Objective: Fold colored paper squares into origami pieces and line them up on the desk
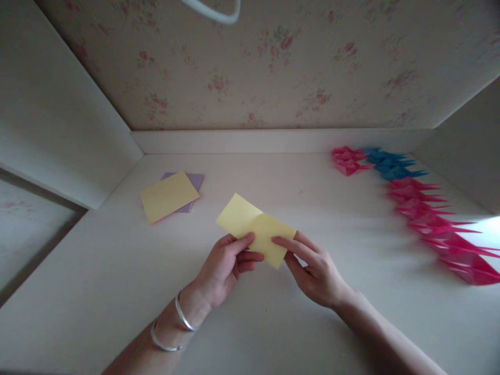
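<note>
Between my two hands is a yellow sheet of paper (pixel 255 225), long and narrow, with a crease running across its middle. My left hand (pixel 230 263) pinches its lower edge near the centre, thumb on top and fingers beneath. At the right end, my right hand (pixel 314 268) has the paper between its fingers, the index finger lying on the top face. The sheet is tilted, its left end farther from me. Two silver bangles (pixel 183 312) circle my left wrist and forearm.
Left on the white table (pixel 242 177) lie yellow paper sheets (pixel 170 197) over purple sheets (pixel 197 180). Along the right stand several folded pink paper figures (pixel 429 224) and blue ones (pixel 392 164). A floral wall (pixel 250 78) rises behind; a white cable (pixel 219 15) hangs above.
</note>
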The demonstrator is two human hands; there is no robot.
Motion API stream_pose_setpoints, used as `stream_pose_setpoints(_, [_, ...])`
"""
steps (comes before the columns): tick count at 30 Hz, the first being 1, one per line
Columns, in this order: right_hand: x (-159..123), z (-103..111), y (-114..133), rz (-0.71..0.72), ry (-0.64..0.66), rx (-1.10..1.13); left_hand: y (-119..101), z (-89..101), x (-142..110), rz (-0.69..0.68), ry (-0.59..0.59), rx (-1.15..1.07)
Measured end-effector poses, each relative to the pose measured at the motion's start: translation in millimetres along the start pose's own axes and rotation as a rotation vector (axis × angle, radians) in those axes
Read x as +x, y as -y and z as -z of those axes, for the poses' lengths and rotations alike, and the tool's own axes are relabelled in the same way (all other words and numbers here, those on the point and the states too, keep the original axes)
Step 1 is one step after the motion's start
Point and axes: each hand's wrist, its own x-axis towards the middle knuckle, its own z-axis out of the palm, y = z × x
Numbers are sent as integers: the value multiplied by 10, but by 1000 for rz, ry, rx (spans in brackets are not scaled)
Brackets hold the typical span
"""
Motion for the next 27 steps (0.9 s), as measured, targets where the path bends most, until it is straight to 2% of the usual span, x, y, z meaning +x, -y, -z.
stream_pose_setpoints(4, [50,16,24,77,-31,-13,53,4,-4,-96,-5,147])
stream_pose_setpoints(8, [64,21,16,99,-119,-107,71,13,-5,-217,-29,211])
stream_pose_setpoints(14, [54,-16,-14,144,-120,-153,74,8,-27,-156,37,199])
stream_pose_setpoints(17, [61,-16,4,143,-176,-199,86,-4,-38,-150,71,214])
stream_pose_setpoints(22, [78,-6,26,83,-287,-186,111,-8,-50,-109,151,259])
stream_pose_setpoints(27, [89,-12,34,-29,-286,-158,117,4,-75,-86,188,301])
